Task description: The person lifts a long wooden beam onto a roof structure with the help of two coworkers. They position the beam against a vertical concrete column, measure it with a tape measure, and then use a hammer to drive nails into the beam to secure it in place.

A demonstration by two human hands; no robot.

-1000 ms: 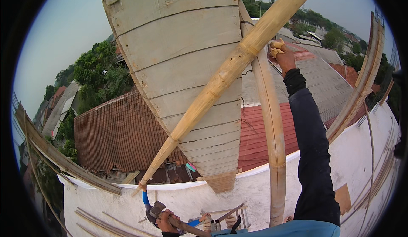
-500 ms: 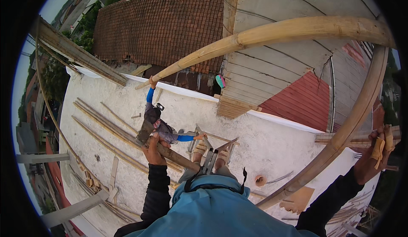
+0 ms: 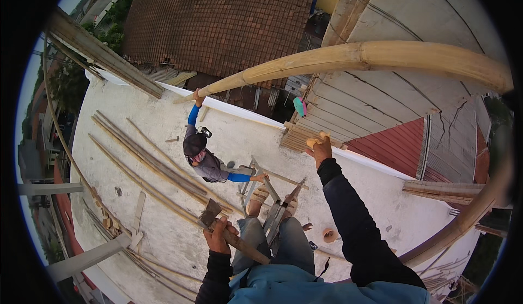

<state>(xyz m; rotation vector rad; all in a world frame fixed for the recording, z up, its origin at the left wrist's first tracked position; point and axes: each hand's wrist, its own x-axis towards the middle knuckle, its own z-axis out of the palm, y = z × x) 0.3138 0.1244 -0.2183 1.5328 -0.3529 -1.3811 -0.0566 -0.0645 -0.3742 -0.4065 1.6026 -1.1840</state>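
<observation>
My left hand (image 3: 219, 237) is closed around a hatchet (image 3: 210, 213) close to its dark metal head; the wooden handle slopes back toward my lap. Stretched out ahead, my right hand (image 3: 320, 150) has its fingers apart, with tan material covering the fingertips; whether these are wraps or loose pieces is unclear. Beyond it a long bamboo pole (image 3: 348, 58) arches across the view. A co-worker (image 3: 204, 151) below grips its far end with one hand and steadies the stepladder (image 3: 277, 206) with the other. My feet stand on that ladder.
Bamboo poles (image 3: 147, 167) lie on the pale concrete slab (image 3: 131, 140) at left. Another curved pole (image 3: 463, 227) crosses at right. Grey beams (image 3: 90, 257) jut in at lower left. Past the slab's white edge lie a tiled roof (image 3: 218, 26) and a red metal roof (image 3: 387, 146).
My right hand has swung from the far right inward and forward, leaving the curved pole. The hatchet in my left hand has moved lower and slightly right. The view has shifted.
</observation>
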